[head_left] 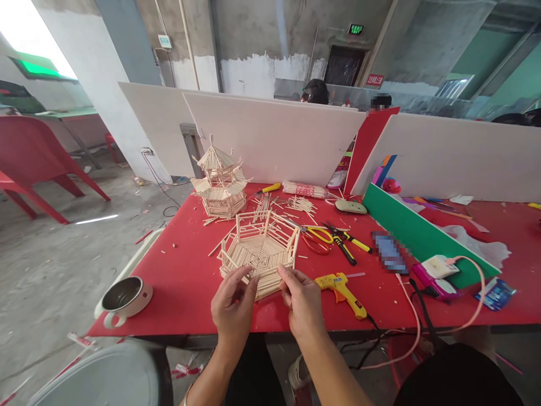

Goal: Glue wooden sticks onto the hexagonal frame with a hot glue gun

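Observation:
In the head view, a many-sided tray-like frame of thin wooden sticks (240, 254) lies on the red table, with a railing standing around its rim. My left hand (234, 301) is at its near edge, thumb and forefinger curled close together. To the right, my right hand (304, 301) is closed in a pinch at the near right edge. Whatever sits between the fingertips of either hand is too small to make out against the sticks. Behind the frame stands a tiered stick pagoda (220, 180). A yellow glue gun (344, 293) lies right of my right hand.
Loose sticks (302, 206), yellow-handled scissors (319, 234) and cutters (344, 242) lie beyond the frame. A mug (127, 296) stands at the left table edge. Rightward are a phone (389, 252), cables and a green board (422, 231). White panels (274, 135) stand behind.

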`<state>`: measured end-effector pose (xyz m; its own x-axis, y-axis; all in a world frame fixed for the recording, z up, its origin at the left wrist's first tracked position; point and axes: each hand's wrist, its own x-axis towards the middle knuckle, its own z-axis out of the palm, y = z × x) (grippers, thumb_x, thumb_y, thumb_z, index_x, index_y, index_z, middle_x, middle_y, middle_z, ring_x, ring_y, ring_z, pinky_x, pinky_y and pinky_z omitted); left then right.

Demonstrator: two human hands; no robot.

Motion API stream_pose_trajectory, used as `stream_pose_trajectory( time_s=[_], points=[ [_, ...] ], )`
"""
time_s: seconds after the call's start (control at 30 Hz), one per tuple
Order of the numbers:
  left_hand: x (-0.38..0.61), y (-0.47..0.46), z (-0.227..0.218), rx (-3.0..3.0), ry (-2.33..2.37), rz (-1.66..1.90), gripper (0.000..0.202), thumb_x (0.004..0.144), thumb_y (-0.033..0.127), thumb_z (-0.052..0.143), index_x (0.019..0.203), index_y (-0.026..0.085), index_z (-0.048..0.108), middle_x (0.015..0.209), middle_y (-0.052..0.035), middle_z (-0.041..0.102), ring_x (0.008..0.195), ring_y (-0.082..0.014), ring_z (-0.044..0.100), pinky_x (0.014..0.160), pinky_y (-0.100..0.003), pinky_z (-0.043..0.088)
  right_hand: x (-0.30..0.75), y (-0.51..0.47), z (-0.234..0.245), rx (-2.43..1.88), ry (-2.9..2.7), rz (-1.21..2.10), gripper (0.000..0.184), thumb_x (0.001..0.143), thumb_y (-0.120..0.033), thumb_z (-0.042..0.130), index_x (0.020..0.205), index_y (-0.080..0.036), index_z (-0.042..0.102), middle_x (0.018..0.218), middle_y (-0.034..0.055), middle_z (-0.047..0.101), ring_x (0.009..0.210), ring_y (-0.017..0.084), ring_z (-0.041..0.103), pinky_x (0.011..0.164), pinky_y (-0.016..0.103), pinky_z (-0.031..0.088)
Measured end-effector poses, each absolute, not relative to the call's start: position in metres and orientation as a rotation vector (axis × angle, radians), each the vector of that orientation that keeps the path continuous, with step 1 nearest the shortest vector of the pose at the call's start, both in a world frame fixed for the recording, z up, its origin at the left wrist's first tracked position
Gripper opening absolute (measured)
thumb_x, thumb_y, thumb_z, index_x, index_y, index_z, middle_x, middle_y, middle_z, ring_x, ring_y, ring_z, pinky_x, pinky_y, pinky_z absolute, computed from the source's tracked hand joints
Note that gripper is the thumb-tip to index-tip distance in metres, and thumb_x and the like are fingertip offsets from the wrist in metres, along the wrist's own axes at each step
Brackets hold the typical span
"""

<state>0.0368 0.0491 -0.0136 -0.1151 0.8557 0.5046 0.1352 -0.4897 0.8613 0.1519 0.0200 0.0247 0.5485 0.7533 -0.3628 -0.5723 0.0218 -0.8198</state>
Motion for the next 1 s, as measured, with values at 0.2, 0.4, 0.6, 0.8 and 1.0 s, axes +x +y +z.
stream_pose_trajectory(
  time_s=[0.2, 0.4, 0.6, 0.8, 1.0],
  points=[
    [0.037, 0.049, -0.013, 1.618, 1.116, 1.676, 0.022, 0.08, 0.024, 0.074, 0.102, 0.021, 0.073, 0.091, -0.0038, 0.07, 0.053, -0.0066, 0.051, 0.051, -0.021, 0.047, 0.154, 0.02, 0.022, -1.199, -0.23, 1.023, 0.045, 0.048, -0.05, 0.087, 0.06, -0.015, 0.061, 0.047, -0.0063, 0.048, 0.04, 0.002, 0.027, 0.038, 0.019, 0.017],
    [0.037, 0.048, -0.013, 1.642, 1.122, 1.673, 0.022, 0.081, 0.021, 0.073, 0.103, 0.022, 0.073, 0.093, -0.0035, 0.069, 0.053, -0.0061, 0.051, 0.053, -0.021, 0.048, 0.167, 0.008, 0.011, -1.352, -0.458, 0.786, 0.042, 0.064, -0.054, 0.08, 0.075, -0.015, 0.068, 0.056, -0.0021, 0.056, 0.046, 0.007, 0.041, 0.042, 0.021, 0.034],
    [0.037, 0.049, -0.015, 1.632, 1.109, 1.684, 0.021, 0.082, 0.022, 0.072, 0.103, 0.021, 0.073, 0.093, -0.0038, 0.07, 0.053, -0.0063, 0.05, 0.052, -0.022, 0.047, 0.204, 0.001, 0.008, -1.484, -1.091, 0.206, 0.022, 0.086, -0.039, 0.066, 0.101, -0.023, 0.071, 0.088, 0.0028, 0.071, 0.074, 0.012, 0.063, 0.067, 0.022, 0.051],
    [0.038, 0.049, -0.014, 1.634, 1.099, 1.686, 0.022, 0.082, 0.021, 0.072, 0.103, 0.021, 0.072, 0.093, -0.0038, 0.069, 0.052, -0.0056, 0.049, 0.051, -0.022, 0.046, 0.218, 0.01, 0.012, -1.432, -1.314, 0.097, 0.017, 0.091, -0.031, 0.062, 0.102, -0.025, 0.073, 0.095, 0.0022, 0.074, 0.087, 0.013, 0.069, 0.08, 0.023, 0.053],
    [0.038, 0.049, -0.012, 1.637, 1.098, 1.692, 0.021, 0.082, 0.022, 0.072, 0.104, 0.021, 0.072, 0.092, -0.0039, 0.069, 0.052, -0.0057, 0.049, 0.051, -0.021, 0.047, 0.218, 0.011, 0.013, -1.411, -1.311, 0.077, 0.016, 0.09, -0.03, 0.063, 0.1, -0.026, 0.075, 0.093, 0.0022, 0.075, 0.085, 0.014, 0.07, 0.078, 0.024, 0.055]
  ],
)
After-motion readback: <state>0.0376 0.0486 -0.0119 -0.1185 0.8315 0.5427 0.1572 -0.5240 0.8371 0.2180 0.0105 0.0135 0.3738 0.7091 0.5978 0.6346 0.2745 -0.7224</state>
